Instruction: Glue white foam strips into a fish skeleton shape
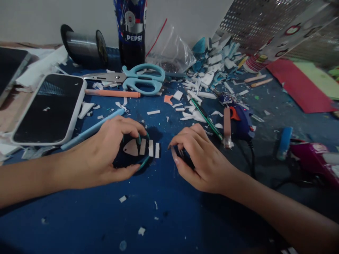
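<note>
On the blue table in the middle lies a small pale piece shaped like a fish head (131, 148), with a dark dot near its tip. Three short pale strips (150, 148) stand in a row to its right, with narrow gaps. My left hand (106, 151) curves around this row, thumb on the near side and fingers on the far side, apart from each other. Whether its fingertips touch the strips I cannot tell. To the right of the row, my right hand (201, 158) has thumb and forefinger brought together. Something pale and thin may be between them, but it is too small to name.
Behind my hands lie light-blue scissors (144, 79), an orange pen (112, 93), a phone (49, 109) and a green pencil (205, 116). A Pepsi bottle (131, 35), a spool (84, 46) and heaped scraps (214, 63) stand farther back. Glue guns (242, 120) lie right.
</note>
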Demonstrator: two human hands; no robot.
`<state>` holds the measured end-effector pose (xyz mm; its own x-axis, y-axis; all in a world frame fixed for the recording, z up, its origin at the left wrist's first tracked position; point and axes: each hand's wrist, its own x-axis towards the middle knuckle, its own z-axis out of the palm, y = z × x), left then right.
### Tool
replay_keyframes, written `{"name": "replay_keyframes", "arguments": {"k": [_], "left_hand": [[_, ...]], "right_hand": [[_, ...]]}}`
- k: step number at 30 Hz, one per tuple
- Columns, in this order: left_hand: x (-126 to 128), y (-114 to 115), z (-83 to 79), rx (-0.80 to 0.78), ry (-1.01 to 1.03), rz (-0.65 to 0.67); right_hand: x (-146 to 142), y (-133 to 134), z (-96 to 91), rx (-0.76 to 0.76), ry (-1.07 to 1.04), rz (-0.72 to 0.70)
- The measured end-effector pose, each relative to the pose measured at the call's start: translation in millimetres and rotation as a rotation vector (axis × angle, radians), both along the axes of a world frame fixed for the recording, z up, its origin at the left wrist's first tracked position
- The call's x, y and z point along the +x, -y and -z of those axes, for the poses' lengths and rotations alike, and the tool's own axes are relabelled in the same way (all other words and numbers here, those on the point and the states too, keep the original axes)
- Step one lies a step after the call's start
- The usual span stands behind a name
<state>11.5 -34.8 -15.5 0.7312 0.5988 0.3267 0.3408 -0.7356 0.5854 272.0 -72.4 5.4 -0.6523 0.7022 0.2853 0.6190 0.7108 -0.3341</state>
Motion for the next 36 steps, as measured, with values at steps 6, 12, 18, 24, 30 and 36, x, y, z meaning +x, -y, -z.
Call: {"name": "replay_keyframes", "arguments": {"k": [6, 12, 18, 24, 30, 36], "left_hand": [[-0.1, 0.7, -1.6, 0.009, -0.033, 0.019], [1.1, 0.8, -1.8, 0.017, -0.025, 0.026], [-0.4, 1.2, -2.3, 0.037, -0.037, 0.037], [-0.8, 3.4, -5.8, 0.019, -0.082, 0.045], [-0.7, 2.1, -5.5, 0.028, -0.096, 0.057], [1.0, 1.4, -6.1, 0.044, -0.103, 0.067]], "right_hand": [[-0.2, 1.0, -0.1, 0.007, -0.017, -0.027], [-1.0, 0.3, -0.2, 0.062, -0.002, -0.041], [-1.6, 1.1, -2.2, 0.145, 0.06, -0.048], [-2.1, 0.9, -2.3, 0.273, 0.11, -0.072], [-3.1, 1.8, -8.6, 0.413, 0.245, -0.092], [-4.5, 1.7, -7.9, 0.457, 0.297, -0.079]]}}
